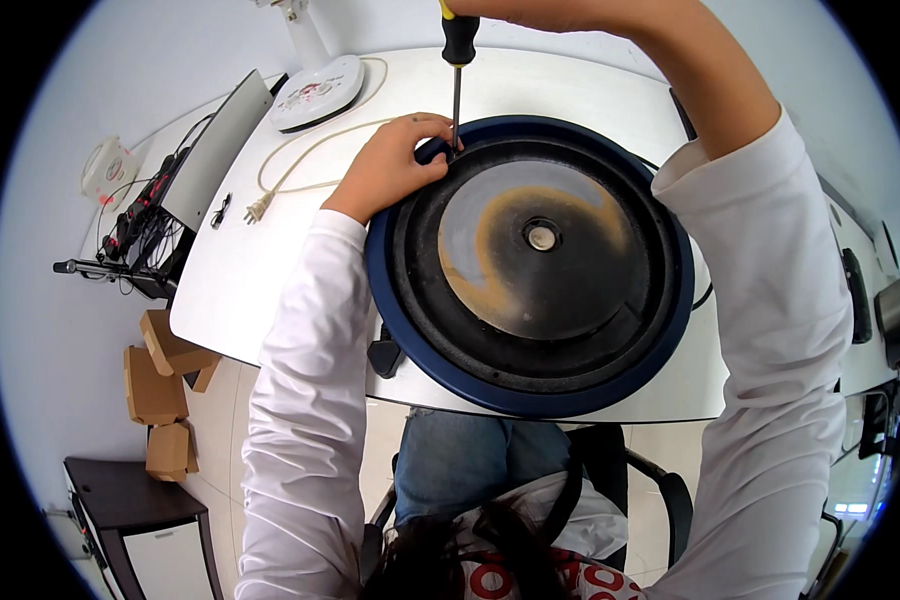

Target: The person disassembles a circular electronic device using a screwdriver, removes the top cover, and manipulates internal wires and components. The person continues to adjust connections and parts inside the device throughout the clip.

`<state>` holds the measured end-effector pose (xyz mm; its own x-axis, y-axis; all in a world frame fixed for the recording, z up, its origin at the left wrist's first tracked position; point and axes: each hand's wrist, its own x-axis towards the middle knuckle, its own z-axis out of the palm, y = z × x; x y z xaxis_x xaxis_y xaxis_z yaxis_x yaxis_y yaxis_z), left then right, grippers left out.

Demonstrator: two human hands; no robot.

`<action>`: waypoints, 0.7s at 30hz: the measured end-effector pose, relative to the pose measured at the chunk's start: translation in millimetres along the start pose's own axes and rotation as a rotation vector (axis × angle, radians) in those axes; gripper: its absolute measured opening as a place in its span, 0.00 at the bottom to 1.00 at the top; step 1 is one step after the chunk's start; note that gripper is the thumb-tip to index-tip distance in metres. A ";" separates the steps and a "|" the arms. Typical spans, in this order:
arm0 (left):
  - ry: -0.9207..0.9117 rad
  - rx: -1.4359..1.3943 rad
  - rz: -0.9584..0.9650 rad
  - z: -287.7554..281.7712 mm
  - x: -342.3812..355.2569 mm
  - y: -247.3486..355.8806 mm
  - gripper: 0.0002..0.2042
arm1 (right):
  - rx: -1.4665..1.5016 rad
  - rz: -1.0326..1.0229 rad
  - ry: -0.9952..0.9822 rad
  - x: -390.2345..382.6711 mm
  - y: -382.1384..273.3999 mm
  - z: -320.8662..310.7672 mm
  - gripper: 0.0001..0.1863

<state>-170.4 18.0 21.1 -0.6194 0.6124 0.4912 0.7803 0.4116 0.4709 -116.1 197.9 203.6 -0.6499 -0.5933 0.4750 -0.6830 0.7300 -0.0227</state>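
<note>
A screwdriver (458,42) with a black and yellow handle stands upright, its tip down at the far left rim of a round appliance (530,398). My right hand (540,12) is closed on the handle's top; the upper edge of the picture cuts most of this hand off. Beside the tip, my left hand (395,165) curls its thumb and fingers at the rim, fingertips close to the shaft. Whatever lies between them is too small to make out. The appliance has a dark blue rim, a black inside and a grey, brown-stained plate (470,230) with a metal button (541,238) in its middle.
The appliance rests on a white table (240,290). A pale cord with a plug (257,208) runs to a white stand base (320,92) at the back left. A black object (384,356) lies near the front edge. Cardboard boxes (155,385) are on the floor at left.
</note>
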 end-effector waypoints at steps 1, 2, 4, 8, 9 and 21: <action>0.003 -0.013 -0.004 1.0 -0.7 -0.9 0.09 | 0.009 0.001 0.007 -4.4 -5.5 -0.5 0.25; 0.008 -0.022 -0.008 -0.4 -1.7 -0.9 0.09 | 0.020 -0.002 0.016 -8.0 -13.0 -2.0 0.25; -0.002 0.000 -0.012 -1.8 -1.5 -0.7 0.09 | -0.029 -0.055 0.129 -22.9 -25.9 -2.7 0.25; 0.008 0.024 0.000 0.5 -0.3 -2.6 0.08 | -0.156 -0.030 0.082 -14.7 -19.4 -4.2 0.25; 0.010 0.030 -0.007 0.6 -0.4 -2.7 0.08 | -0.153 -0.050 0.074 -5.4 -9.7 1.2 0.25; -0.001 0.112 -0.031 -4.0 -1.2 -1.3 0.07 | -0.168 0.148 0.002 -11.5 -29.7 -14.7 0.29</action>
<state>-171.0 13.9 22.9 -0.6433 0.5990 0.4769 0.7656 0.5031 0.4009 -83.4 188.1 211.8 -0.7382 -0.4746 0.4793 -0.5147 0.8557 0.0546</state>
